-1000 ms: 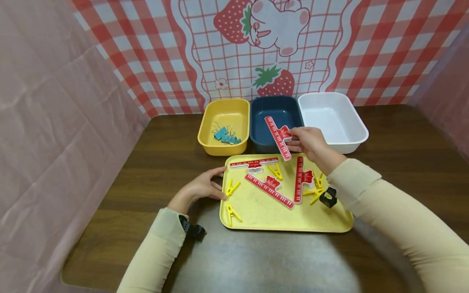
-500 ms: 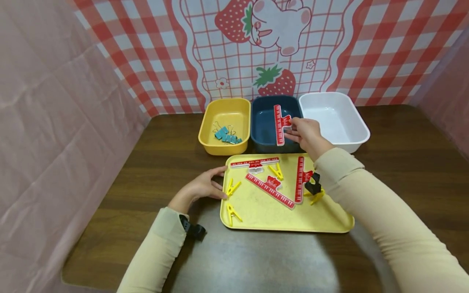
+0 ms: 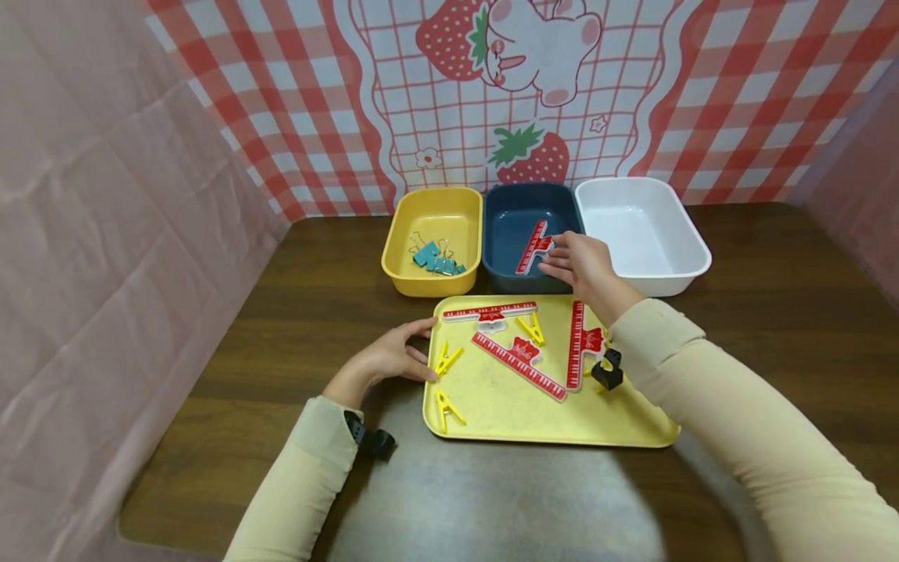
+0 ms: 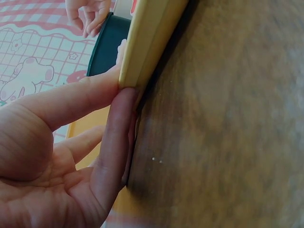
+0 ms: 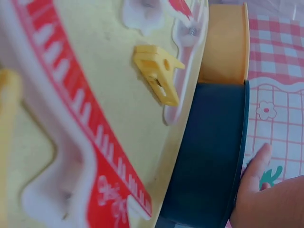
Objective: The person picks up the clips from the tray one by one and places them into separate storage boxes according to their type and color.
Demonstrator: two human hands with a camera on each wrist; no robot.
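Note:
My right hand (image 3: 588, 269) reaches over the dark blue bin (image 3: 507, 269), fingers loosely bent. A red-and-white clip (image 3: 531, 248) with a piano-key pattern lies tilted inside that bin, just left of the fingertips, and looks let go; contact is hard to tell. In the left wrist view no clip shows between the right hand's fingers. My left hand (image 3: 389, 357) holds the left edge of the yellow tray (image 3: 520, 417), its thumb and a finger (image 4: 121, 118) at the rim. On the tray lie more red clips (image 3: 520, 365) and several yellow clothespins (image 3: 446, 410).
Left of the blue bin stands a yellow bin (image 3: 400, 269) with teal binder clips (image 3: 438, 259) in it. A white bin (image 3: 639, 234) stands on the right. Behind the bins hangs a red-checked cloth (image 3: 295, 101). All stand on a brown wooden table (image 3: 267, 343).
The red clip moved from above the tray's back edge down into the blue bin and tilted. My right hand followed to the bin; the left hand stays at the tray.

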